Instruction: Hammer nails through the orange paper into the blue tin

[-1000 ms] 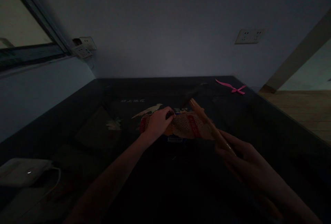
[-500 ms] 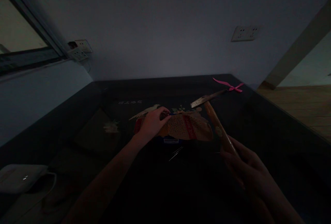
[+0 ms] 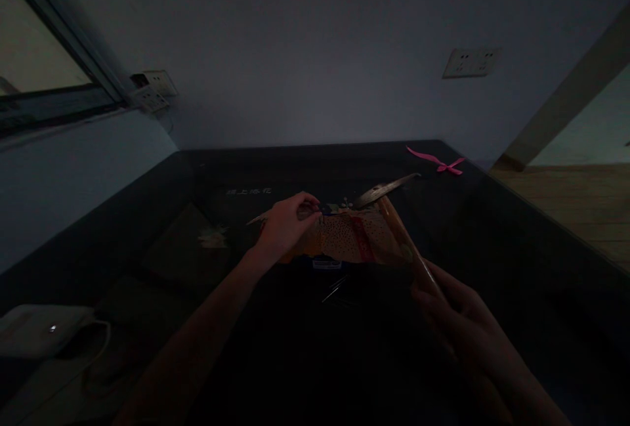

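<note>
My right hand point(image 3: 457, 314) is wrapped round the wooden handle of a hammer point(image 3: 406, 242). The hammer's metal head is up near the far right part of a tan, dark-dotted sheet point(image 3: 339, 239) with a red band. Over the sheet's left part lies my left hand point(image 3: 285, 226), its thumb and forefinger pinched together. A tiny dark sliver shows at those fingertips, too small and dim to name. Several thin shiny metal pins point(image 3: 335, 288) lie on the dark surface nearer to me. A small blue and white label point(image 3: 327, 264) peeks from under the sheet's near edge.
The dark tabletop point(image 3: 315, 170) meets a wall behind. A pink ribbon point(image 3: 443, 167) lies at the far right. A white device with a cable point(image 3: 44, 329) is at the near left. Wall sockets point(image 3: 470, 63) are above; the room is very dim.
The hammer head swung up and right, then came down and left towards the sheet. My left hand stays at the sheet with its fingers pinched; the view shifted slightly.
</note>
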Demonstrator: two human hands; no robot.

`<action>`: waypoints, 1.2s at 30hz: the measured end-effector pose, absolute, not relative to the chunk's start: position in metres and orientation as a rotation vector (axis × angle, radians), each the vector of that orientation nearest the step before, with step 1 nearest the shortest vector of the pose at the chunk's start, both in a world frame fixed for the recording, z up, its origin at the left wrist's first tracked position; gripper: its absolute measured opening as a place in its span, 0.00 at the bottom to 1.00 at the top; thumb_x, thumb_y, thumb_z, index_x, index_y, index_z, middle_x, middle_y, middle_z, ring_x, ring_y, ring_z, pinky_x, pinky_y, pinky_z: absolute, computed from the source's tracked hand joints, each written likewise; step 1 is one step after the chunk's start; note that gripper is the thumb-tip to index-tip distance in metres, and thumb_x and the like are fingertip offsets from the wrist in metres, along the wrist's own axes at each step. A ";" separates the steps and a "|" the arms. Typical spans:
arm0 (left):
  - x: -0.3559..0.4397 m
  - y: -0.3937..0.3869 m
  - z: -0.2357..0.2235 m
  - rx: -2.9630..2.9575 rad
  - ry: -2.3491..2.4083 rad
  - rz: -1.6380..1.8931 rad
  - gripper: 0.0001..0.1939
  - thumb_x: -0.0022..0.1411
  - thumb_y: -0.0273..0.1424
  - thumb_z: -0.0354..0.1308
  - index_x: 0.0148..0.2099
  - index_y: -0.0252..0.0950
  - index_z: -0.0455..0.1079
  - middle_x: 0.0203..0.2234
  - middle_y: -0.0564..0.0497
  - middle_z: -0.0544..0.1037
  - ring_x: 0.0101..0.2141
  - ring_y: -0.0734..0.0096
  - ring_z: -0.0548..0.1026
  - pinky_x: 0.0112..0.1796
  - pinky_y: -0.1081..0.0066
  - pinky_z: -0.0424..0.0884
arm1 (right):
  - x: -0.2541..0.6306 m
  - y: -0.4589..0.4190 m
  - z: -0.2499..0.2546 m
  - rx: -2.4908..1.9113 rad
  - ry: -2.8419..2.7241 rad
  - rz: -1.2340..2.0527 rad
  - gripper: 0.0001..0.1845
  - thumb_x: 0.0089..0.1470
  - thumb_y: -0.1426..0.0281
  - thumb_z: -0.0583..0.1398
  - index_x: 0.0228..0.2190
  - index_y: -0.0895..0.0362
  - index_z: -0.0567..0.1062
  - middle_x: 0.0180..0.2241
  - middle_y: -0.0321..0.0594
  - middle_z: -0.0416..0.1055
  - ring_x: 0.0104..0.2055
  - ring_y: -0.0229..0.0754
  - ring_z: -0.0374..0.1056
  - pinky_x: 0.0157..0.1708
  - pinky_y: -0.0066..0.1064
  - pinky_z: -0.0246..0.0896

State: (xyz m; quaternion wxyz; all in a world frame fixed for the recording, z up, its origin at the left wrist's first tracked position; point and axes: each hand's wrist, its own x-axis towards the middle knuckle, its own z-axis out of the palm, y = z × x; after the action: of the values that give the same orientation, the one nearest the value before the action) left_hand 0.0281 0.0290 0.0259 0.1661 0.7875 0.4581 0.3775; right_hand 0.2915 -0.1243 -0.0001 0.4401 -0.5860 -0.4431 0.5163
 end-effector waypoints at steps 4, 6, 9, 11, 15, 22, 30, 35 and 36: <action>0.035 -0.010 0.055 2.396 1.255 1.215 0.06 0.60 0.28 0.58 0.41 0.35 0.70 0.34 0.51 0.78 0.34 0.72 0.75 0.38 0.72 0.70 | 0.297 -0.124 -0.003 -1.401 -1.111 1.295 0.36 0.50 0.56 0.65 0.58 0.53 0.65 0.22 0.30 0.64 0.17 0.32 0.55 0.12 0.21 0.51; 0.042 -0.035 0.059 2.484 1.089 1.032 0.05 0.62 0.28 0.56 0.41 0.36 0.70 0.34 0.51 0.78 0.33 0.73 0.75 0.37 0.74 0.70 | 0.298 -0.124 -0.002 -1.399 -1.087 1.330 0.36 0.51 0.56 0.64 0.59 0.53 0.64 0.20 0.29 0.63 0.15 0.31 0.53 0.11 0.21 0.50; 0.048 -0.062 0.042 2.615 0.862 0.430 0.04 0.62 0.28 0.57 0.40 0.36 0.71 0.34 0.52 0.78 0.33 0.71 0.76 0.34 0.74 0.69 | 0.299 -0.125 0.000 -1.403 -1.072 1.348 0.35 0.52 0.57 0.64 0.59 0.53 0.63 0.18 0.27 0.61 0.14 0.30 0.51 0.10 0.20 0.48; 0.045 -0.068 0.023 2.605 0.956 0.149 0.04 0.62 0.28 0.57 0.40 0.36 0.70 0.35 0.51 0.78 0.35 0.68 0.76 0.34 0.73 0.68 | 0.299 -0.126 0.001 -1.411 -1.082 1.318 0.35 0.52 0.57 0.64 0.59 0.53 0.64 0.18 0.27 0.61 0.13 0.30 0.51 0.10 0.20 0.48; 0.034 -0.069 -0.010 2.537 1.277 -0.098 0.06 0.62 0.31 0.58 0.41 0.35 0.70 0.39 0.48 0.77 0.39 0.63 0.75 0.36 0.69 0.69 | 0.299 -0.127 0.002 -1.416 -1.129 1.297 0.34 0.52 0.56 0.63 0.58 0.52 0.64 0.16 0.26 0.60 0.12 0.30 0.51 0.09 0.19 0.46; 0.033 -0.071 -0.026 2.545 1.376 -0.123 0.04 0.63 0.30 0.55 0.39 0.36 0.68 0.39 0.49 0.75 0.40 0.64 0.74 0.39 0.68 0.69 | 0.297 -0.129 -0.001 -1.388 -1.134 1.337 0.36 0.51 0.56 0.64 0.59 0.52 0.64 0.21 0.28 0.62 0.14 0.29 0.52 0.09 0.20 0.49; 0.032 -0.067 -0.029 2.613 1.446 -0.063 0.05 0.65 0.26 0.51 0.39 0.35 0.69 0.37 0.47 0.77 0.39 0.64 0.75 0.41 0.66 0.69 | 0.300 -0.128 -0.003 -1.363 -1.189 1.337 0.33 0.54 0.57 0.62 0.59 0.51 0.64 0.24 0.29 0.62 0.15 0.29 0.52 0.09 0.19 0.50; 0.029 -0.067 -0.021 2.482 1.415 0.170 0.06 0.64 0.27 0.52 0.40 0.37 0.70 0.34 0.50 0.77 0.35 0.67 0.76 0.38 0.69 0.70 | 0.299 -0.126 -0.002 -1.360 -1.194 1.367 0.34 0.54 0.57 0.62 0.59 0.53 0.63 0.22 0.28 0.60 0.14 0.29 0.50 0.09 0.20 0.48; 0.029 -0.067 -0.019 2.448 1.386 0.240 0.06 0.64 0.26 0.53 0.40 0.37 0.70 0.35 0.51 0.78 0.36 0.68 0.76 0.38 0.69 0.70 | 0.298 -0.126 -0.002 -1.358 -1.198 1.380 0.35 0.54 0.57 0.62 0.60 0.53 0.63 0.21 0.27 0.59 0.13 0.29 0.50 0.09 0.20 0.47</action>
State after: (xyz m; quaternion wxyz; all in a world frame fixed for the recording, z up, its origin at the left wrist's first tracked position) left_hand 0.0287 -0.0671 -0.0192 0.1582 0.8561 0.4848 0.0839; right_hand 0.2979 -0.1261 -0.0016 0.4190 -0.5416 -0.4776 0.5505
